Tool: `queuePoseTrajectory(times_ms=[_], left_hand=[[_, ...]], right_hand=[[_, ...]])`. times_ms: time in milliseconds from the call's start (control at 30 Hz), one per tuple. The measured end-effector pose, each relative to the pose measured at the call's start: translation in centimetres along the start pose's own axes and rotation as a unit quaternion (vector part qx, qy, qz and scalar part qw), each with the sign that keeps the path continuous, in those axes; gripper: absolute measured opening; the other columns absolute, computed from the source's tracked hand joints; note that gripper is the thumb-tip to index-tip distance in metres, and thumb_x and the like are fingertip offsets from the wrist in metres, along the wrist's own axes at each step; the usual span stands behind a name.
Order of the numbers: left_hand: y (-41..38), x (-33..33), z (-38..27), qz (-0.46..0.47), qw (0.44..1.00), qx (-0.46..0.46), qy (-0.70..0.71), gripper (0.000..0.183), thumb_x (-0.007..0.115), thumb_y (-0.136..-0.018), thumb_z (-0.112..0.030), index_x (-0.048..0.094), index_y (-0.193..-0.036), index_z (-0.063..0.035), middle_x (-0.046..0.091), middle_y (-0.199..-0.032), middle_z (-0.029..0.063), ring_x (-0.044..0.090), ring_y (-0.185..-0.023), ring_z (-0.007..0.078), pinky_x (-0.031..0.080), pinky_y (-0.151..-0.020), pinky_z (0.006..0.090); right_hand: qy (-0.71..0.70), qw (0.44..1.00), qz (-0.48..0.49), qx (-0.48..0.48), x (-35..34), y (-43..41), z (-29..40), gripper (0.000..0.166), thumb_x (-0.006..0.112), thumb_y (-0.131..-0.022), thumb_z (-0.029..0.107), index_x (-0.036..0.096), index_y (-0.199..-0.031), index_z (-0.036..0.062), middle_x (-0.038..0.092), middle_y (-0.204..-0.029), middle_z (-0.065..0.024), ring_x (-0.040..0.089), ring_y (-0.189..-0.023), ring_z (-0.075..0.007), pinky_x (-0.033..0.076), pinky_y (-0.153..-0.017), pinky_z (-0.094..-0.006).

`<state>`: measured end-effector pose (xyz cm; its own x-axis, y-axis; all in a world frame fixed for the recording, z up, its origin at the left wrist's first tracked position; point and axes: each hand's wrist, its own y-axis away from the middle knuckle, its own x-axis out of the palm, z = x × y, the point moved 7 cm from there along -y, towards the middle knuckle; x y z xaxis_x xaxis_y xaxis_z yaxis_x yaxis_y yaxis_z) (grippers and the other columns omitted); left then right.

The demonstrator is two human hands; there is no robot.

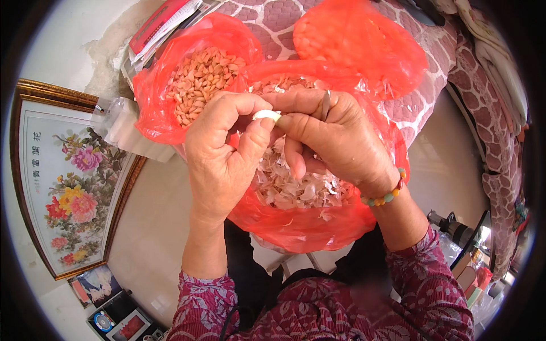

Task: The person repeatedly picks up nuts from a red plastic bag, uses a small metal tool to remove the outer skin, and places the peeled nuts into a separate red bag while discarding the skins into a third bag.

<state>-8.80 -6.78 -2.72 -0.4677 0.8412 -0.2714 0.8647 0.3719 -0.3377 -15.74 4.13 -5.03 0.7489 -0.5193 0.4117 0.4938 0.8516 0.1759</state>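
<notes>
A pale peeled garlic clove (266,115) is pinched between the thumb and fingers of my left hand (226,145). My right hand (326,128), with a ring and a bead bracelet, has its thumb and index fingertip at the clove's right end. Below both hands, a red plastic bag (298,230) holds a heap of papery garlic skins (298,183). To the upper left, another red plastic bag (149,98) is filled with unpeeled cloves (200,81). A third red bag (358,42), its contents dimly seen through the plastic, lies at the upper right.
The bags rest on or against a quilted, patterned bed cover (418,102). Books and papers (160,30) are stacked at the upper left, above a plastic-wrapped white pack (128,132). A framed flower picture (81,187) stands at the left. Assorted items, including a dark cylindrical object (456,230), are at the lower right.
</notes>
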Motion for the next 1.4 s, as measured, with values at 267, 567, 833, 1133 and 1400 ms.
queuePoseTrajectory(times_ms=[267,567,833,1133,1400], left_hand=[[0.9,-0.2,1.0,-0.045,0.982,-0.082,0.161,0.006,0.056,-0.091,-0.004,0.057,-0.094,0.0011,0.059,-0.083,0.0026,0.053,-0.070,0.0053,0.046,-0.060,0.0198],[0.2,0.5,1.9,-0.035,0.929,-0.143,0.340,0.011,0.054,-0.092,-0.009,0.057,-0.092,0.0016,0.060,-0.080,0.0032,0.051,-0.065,0.0058,0.044,-0.059,0.0209],[0.2,1.8,2.7,-0.011,0.873,-0.227,0.431,0.016,0.055,-0.091,-0.018,0.054,-0.096,-0.0025,0.053,-0.076,0.0028,0.046,-0.059,0.0090,0.038,-0.050,0.0233],[-0.1,1.4,0.7,-0.053,0.938,-0.150,0.307,0.013,0.055,-0.093,-0.014,0.057,-0.092,-0.0012,0.058,-0.073,0.0039,0.050,-0.057,0.0087,0.041,-0.052,0.0223],[-0.4,1.4,-0.3,-0.056,0.968,-0.114,0.217,0.010,0.058,-0.091,-0.010,0.057,-0.090,-0.0004,0.061,-0.075,0.0046,0.051,-0.055,0.0064,0.040,-0.050,0.0186]], right_hand=[[0.017,0.999,0.020,-0.037,0.6,-0.7,-0.9,0.028,0.047,-0.093,0.007,0.056,-0.116,-0.0065,0.066,-0.077,-0.0110,0.061,-0.052,-0.0096,0.039,-0.041,-0.0184],[-0.051,0.997,0.011,-0.049,0.5,-0.5,-0.2,0.029,0.042,-0.093,0.005,0.054,-0.118,-0.0065,0.066,-0.082,-0.0105,0.060,-0.055,-0.0098,0.042,-0.044,-0.0186],[0.042,0.995,-0.066,-0.070,-1.6,0.0,0.4,0.020,0.056,-0.090,0.006,0.061,-0.106,-0.0060,0.065,-0.078,-0.0069,0.055,-0.054,-0.0060,0.046,-0.050,-0.0197],[0.134,0.945,-0.188,-0.231,-3.3,2.1,2.9,0.011,0.063,-0.087,0.005,0.066,-0.095,-0.0013,0.062,-0.078,0.0000,0.052,-0.068,-0.0017,0.044,-0.060,-0.0184],[0.279,0.874,-0.127,-0.377,-2.1,1.9,4.0,0.009,0.068,-0.078,0.000,0.067,-0.087,0.0003,0.061,-0.074,-0.0062,0.056,-0.060,-0.0102,0.043,-0.051,-0.0228]])
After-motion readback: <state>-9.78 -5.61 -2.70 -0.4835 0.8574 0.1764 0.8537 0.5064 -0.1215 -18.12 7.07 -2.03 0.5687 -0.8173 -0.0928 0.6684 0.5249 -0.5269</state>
